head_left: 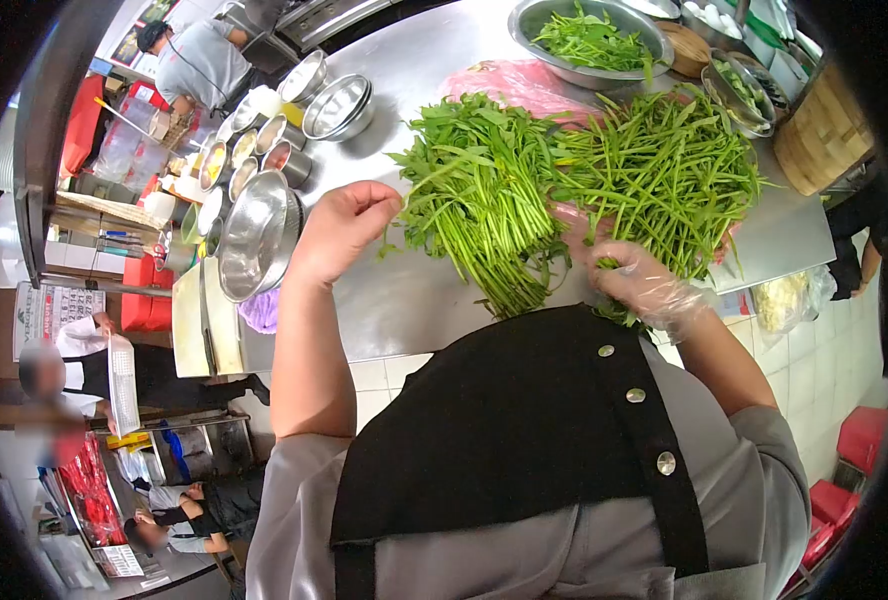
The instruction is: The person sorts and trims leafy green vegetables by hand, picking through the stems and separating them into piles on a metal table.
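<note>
My left hand [349,230], bare, is raised over the steel table with its fingers curled together; a small green leaf shows just under the fingertips, and what they hold is hidden. My right hand [644,285], in a clear plastic glove, is closed around green stems at the table's front edge. Between the hands lies a pile of leafy greens [484,200], its stems pointing toward me. A second, looser pile of green stems [664,180] lies to the right, just beyond my right hand.
Steel table [384,300] carries a metal colander [259,235], bowls [339,105] and small containers at left, a pink bag [514,85] and a basin of greens [524,35] at back. A cutting board [209,320] is near left. People [199,65] stand farther left.
</note>
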### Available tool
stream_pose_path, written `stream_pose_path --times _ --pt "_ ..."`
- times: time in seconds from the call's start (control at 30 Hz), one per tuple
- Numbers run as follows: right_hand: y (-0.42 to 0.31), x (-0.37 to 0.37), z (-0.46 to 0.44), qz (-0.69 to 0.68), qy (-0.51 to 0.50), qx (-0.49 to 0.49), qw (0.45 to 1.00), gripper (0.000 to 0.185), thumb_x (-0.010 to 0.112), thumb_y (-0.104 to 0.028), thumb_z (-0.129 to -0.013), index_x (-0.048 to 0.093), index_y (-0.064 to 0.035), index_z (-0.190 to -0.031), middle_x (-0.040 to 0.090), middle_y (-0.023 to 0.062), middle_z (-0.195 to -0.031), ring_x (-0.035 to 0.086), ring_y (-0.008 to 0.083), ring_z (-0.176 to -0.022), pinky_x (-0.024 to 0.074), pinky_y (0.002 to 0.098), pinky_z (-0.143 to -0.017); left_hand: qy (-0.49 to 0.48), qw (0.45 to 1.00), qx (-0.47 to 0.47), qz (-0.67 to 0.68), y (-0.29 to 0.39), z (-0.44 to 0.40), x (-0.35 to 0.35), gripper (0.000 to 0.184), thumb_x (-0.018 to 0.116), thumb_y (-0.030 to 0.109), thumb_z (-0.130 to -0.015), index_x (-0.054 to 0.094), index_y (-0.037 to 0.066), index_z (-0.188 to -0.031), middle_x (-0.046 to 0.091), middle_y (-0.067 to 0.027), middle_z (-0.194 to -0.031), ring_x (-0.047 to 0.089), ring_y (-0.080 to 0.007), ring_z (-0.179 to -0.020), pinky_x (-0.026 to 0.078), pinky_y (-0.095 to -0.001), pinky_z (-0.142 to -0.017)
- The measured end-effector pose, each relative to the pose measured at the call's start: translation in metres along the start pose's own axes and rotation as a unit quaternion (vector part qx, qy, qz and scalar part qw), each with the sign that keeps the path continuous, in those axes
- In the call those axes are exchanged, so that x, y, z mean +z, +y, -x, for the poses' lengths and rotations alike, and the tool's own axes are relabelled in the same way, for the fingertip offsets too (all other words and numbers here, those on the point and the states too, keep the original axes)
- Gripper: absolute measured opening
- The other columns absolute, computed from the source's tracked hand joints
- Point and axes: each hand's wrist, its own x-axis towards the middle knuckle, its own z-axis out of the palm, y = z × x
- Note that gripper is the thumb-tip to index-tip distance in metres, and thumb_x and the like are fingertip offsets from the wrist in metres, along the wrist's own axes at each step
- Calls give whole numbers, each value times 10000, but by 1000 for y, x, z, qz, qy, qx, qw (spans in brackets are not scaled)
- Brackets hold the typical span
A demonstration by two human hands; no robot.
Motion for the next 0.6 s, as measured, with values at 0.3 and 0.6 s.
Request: stream_pose_path --times 0.3,0.6 --pt "-6 5 -1 -9 -57 36 998 254 642 -159 -899 669 9 -1087 637 7 -931 565 94 -879 469 276 -825 7 957 282 71 87 -31 74 245 664 165 -980 721 59 -1194 733 16 -891 646 -94 -783 502 -239 -717" --pt "-2 1 16 -30 -6 56 998 318 620 -142 -874 682 13 -1145 643 -3 -932 557 90 -869 472 268 -826 49 933 35 -355 -33 -87 101 309 720 327 -879 749 28 -951 735 -186 -868 717 -315 -799 559 -408 -757"
